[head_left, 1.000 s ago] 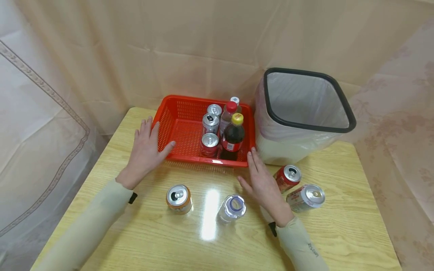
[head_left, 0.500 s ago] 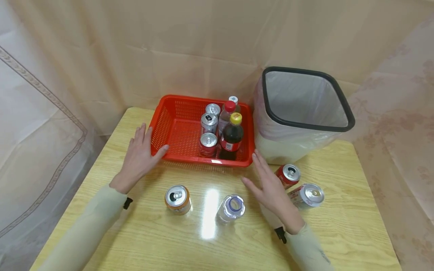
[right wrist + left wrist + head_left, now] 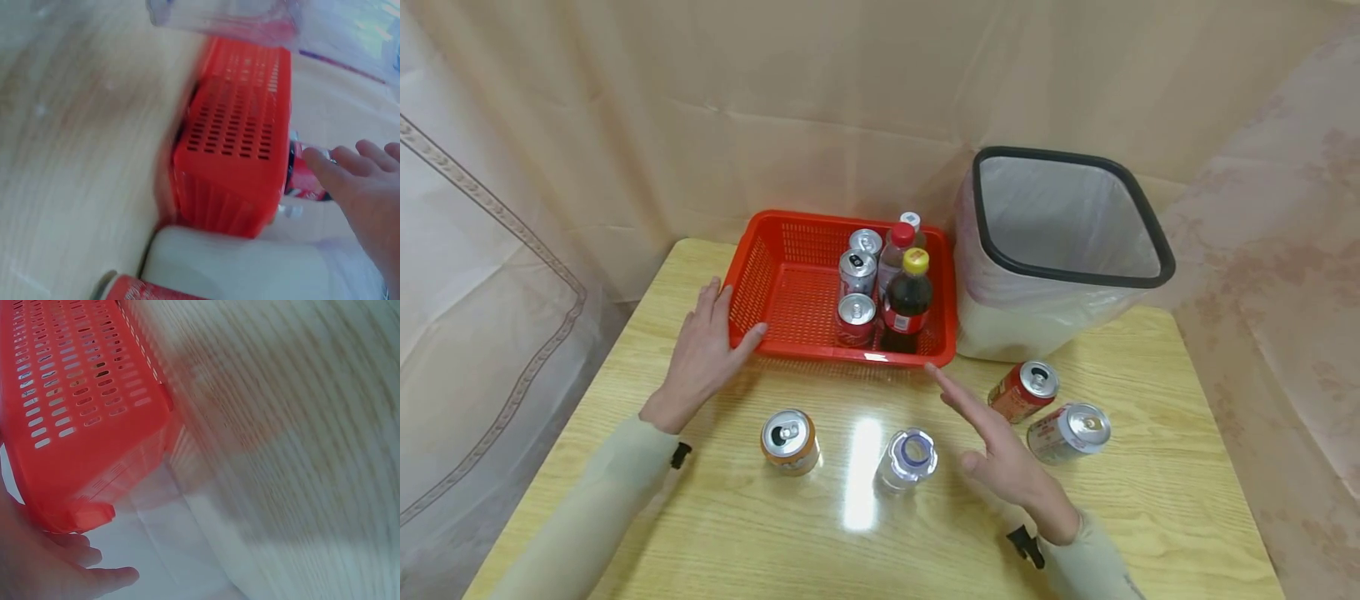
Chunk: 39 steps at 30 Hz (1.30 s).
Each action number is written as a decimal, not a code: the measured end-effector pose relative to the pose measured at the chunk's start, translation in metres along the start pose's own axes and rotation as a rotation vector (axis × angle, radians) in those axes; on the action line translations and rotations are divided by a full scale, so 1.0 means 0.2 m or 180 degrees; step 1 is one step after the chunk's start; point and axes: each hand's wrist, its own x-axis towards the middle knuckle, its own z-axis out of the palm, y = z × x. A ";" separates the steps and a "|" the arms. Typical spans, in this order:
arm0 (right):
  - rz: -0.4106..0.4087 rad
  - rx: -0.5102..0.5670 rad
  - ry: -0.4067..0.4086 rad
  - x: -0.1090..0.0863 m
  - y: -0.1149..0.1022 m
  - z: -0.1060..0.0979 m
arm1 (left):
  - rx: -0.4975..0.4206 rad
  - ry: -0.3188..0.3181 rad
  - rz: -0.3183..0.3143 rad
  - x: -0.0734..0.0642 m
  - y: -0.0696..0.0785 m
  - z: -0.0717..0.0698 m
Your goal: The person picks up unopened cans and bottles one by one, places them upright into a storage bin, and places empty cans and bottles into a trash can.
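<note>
My left hand [image 3: 700, 358] rests against the left end of a red perforated plastic basket [image 3: 816, 353], fingers extended and thumb at its front rim. In the left wrist view the fingers [image 3: 75, 553] reach past the basket's corner. My right hand [image 3: 1003, 454] hovers in front of the basket's right corner, index finger extended toward the rim, holding nothing. Inside the basket's right half stand three drink cans [image 3: 857, 312] and three bottles, including a yellow-capped cola bottle [image 3: 907, 300]. Beside my right hand are a red can [image 3: 1017, 398] and a pale can [image 3: 1060, 437].
A lined trash bin [image 3: 1026, 321] with a black rim stands right of the basket. Nearer on the wooden table [image 3: 760, 554] are an orange can [image 3: 792, 446] and an uncapped clear plastic bottle [image 3: 902, 467]. Fabric curtain [image 3: 820, 100] hangs behind.
My right hand has drawn back from the basket's right corner toward me and turned, uncovering the red can. The left hand has slid slightly left and nearer along the basket's end.
</note>
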 end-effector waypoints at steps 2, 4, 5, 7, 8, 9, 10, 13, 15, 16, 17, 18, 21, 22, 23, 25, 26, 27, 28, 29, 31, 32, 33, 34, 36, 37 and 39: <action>0.0009 0.0048 -0.0139 0.00 0.00 0.03 | -0.0012 0.0024 0.0017 0.00 0.00 0.00; 0.0087 0.0064 -0.0290 0.00 0.00 0.05 | -0.0044 0.0039 0.0024 -0.01 0.00 0.00; 0.0146 0.0106 -0.0366 0.00 0.00 0.07 | -0.0066 0.0065 0.0036 -0.01 0.00 0.00; 0.0311 0.0171 -0.0491 0.00 -0.01 0.09 | -0.0116 0.0139 0.0066 -0.01 0.00 0.00; 0.0387 0.0166 -0.0534 0.00 0.00 0.10 | -0.0148 0.0188 0.0082 -0.01 0.00 -0.01; 0.0457 0.0152 -0.0568 0.00 0.00 0.12 | -0.0178 0.0243 0.0095 -0.01 0.00 -0.01; 0.0493 0.0127 -0.0595 0.01 0.00 0.13 | -0.0209 0.0312 0.0118 -0.01 0.00 -0.01; 0.0509 -0.0067 -0.0613 0.01 0.00 0.16 | -0.0245 0.0533 0.0221 -0.01 0.00 -0.03; 0.0457 -0.0131 -0.0573 0.01 0.00 0.17 | -0.0237 0.0688 0.0338 0.00 0.00 -0.03; 0.0407 -0.0146 -0.0546 0.01 0.00 0.18 | -0.0231 0.0773 0.0422 0.00 0.01 -0.04; 0.0362 -0.0151 -0.0505 0.01 0.00 0.18 | -0.0217 0.0848 0.0501 0.00 0.01 -0.04; 0.0313 -0.0170 -0.0454 0.01 0.00 0.18 | -0.0214 0.0918 0.0586 0.01 0.02 -0.05; 0.0209 -0.0176 -0.0301 0.00 0.00 0.18 | -0.0228 0.1070 0.0822 0.02 0.06 -0.06; 0.0171 -0.0197 -0.0240 0.00 0.00 0.17 | -0.0241 0.1095 0.0889 0.03 0.08 -0.07; 0.0130 -0.0214 -0.0174 0.00 -0.01 0.17 | -0.0254 0.1106 0.0953 0.03 0.09 -0.08; 0.0113 -0.0204 -0.0048 0.00 -0.02 0.14 | -0.0294 0.1111 0.1073 0.05 0.13 -0.09; 0.0119 -0.0209 0.0018 0.01 -0.03 0.11 | -0.0304 0.1100 0.1123 0.05 0.15 -0.10; 0.0102 -0.0226 0.0076 0.01 -0.04 0.09 | -0.0303 0.1081 0.1170 0.06 0.17 -0.11; 0.0074 -0.0242 0.0134 0.01 -0.06 0.06 | -0.0291 0.1057 0.1227 0.07 0.19 -0.11; 0.0066 -0.0250 0.0189 0.01 -0.07 0.03 | -0.0271 0.1031 0.1295 0.08 0.21 -0.12; 0.0032 -0.0297 0.0315 0.01 -0.11 -0.03 | -0.0223 0.0966 0.1448 0.10 0.27 -0.15; -0.0025 -0.0336 0.0384 0.01 -0.12 -0.06 | -0.0191 0.0933 0.1551 0.11 0.31 -0.16; -0.0112 -0.0387 0.0457 0.01 -0.14 -0.09 | -0.0164 0.0910 0.1681 0.13 0.34 -0.18; -0.0186 -0.0402 0.0532 0.02 -0.16 -0.12 | -0.0136 0.0888 0.1816 0.15 0.38 -0.19; -0.0318 -0.0370 0.0665 0.02 -0.19 -0.17 | -0.0103 0.0825 0.2088 0.18 0.47 -0.22; -0.0398 -0.0373 0.0739 0.02 -0.20 -0.20 | -0.0080 0.0801 0.2233 0.20 0.52 -0.23; -0.0491 -0.0364 0.0875 0.01 -0.23 -0.25 | -0.0042 0.0742 0.2496 0.23 0.63 -0.24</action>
